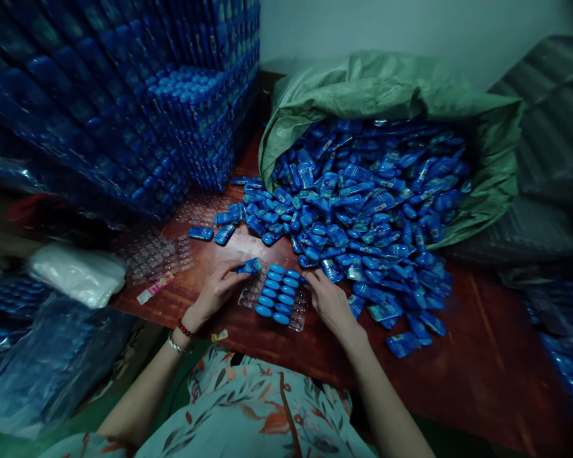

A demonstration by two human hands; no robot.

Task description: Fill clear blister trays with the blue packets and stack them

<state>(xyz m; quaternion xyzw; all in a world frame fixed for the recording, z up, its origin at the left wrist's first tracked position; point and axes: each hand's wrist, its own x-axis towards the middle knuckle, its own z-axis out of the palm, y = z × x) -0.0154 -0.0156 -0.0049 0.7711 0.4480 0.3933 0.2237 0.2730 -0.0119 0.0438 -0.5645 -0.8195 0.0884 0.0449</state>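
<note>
A clear plastic tray (297, 318) lies near the table's front edge. Upright blue packs (275, 294) stand in two rows along its middle, with bare clear slots on either side. Left of the tray, my left hand (216, 289) pinches a small blue pack (251, 266) between thumb and fingers. My right hand (328, 298) is at the tray's right side, its fingers closed at a small blue item by the rows, mostly hidden. Beyond the hands, a large heap of blue packs (363, 203) spills out of a green sack (391, 95).
Tall stacks of filled blue trays (191, 127) rise at the back left. Clear trays (157, 254), a pink label (155, 288) and a white plastic bag (79, 273) lie at the left. Loose packs (403, 344) lie at the right on the reddish table (487, 356).
</note>
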